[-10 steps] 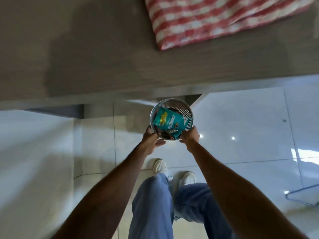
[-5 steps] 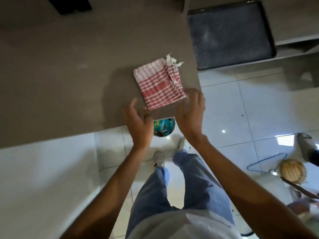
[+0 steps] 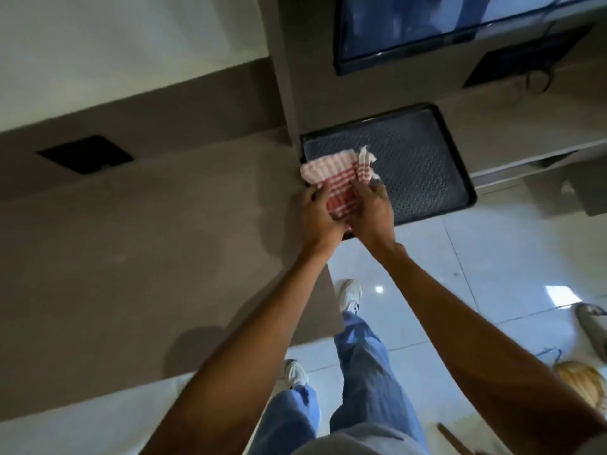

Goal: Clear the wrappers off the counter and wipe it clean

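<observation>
Both grips, left hand [image 3: 317, 213] and right hand [image 3: 371, 211], clutching red-and-white checked cloth [image 3: 331, 178] at brown counter [image 3: 147, 241] edge; no wrappers visible; wiping apparently pending.

The grey-brown table [image 3: 141, 251] runs from the left to a right edge above the pale tiled floor [image 3: 492, 257]. A red-and-white checked cloth [image 3: 331, 172] lies at the table's far right corner, overhanging the edge. A dark rectangular cutout [image 3: 85, 155] sits in the table's far left. A black tray [image 3: 423, 159] lies on the floor beside the table.
</observation>
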Demonstrator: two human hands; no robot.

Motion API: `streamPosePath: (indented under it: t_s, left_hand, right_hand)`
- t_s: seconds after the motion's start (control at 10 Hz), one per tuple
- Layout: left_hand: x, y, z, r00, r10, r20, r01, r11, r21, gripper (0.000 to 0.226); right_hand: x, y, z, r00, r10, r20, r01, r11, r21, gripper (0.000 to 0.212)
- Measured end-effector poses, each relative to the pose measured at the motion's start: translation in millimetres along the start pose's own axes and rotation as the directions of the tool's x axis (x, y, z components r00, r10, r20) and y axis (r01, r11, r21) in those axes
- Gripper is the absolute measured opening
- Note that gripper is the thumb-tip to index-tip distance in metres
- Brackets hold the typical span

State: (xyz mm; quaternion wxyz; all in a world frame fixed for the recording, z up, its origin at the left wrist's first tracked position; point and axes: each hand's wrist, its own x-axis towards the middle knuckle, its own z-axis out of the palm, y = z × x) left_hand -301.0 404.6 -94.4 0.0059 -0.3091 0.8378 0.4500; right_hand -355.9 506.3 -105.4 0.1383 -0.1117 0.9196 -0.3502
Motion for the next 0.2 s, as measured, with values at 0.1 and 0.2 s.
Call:
streamPosePath:
  t_s: [0.1,0.2]
  left_hand:
    - [60.0,28.5,10.5,0.998,-0.024,0.063,0.017,0.993,0.115,0.091]
    - [75.2,38.3,-2.0,0.981,-0.093,0.168,0.051,0.969,0.241,0.096]
  right_hand:
    - [63.5,4.1,-9.2,0.999,-0.005,0.031,0.006,0.999,-0.038,0.043]
    - [82.7,-1.7,-15.1,0.993,0.053,0.102,-0.022,0.960,-0.280,0.048]
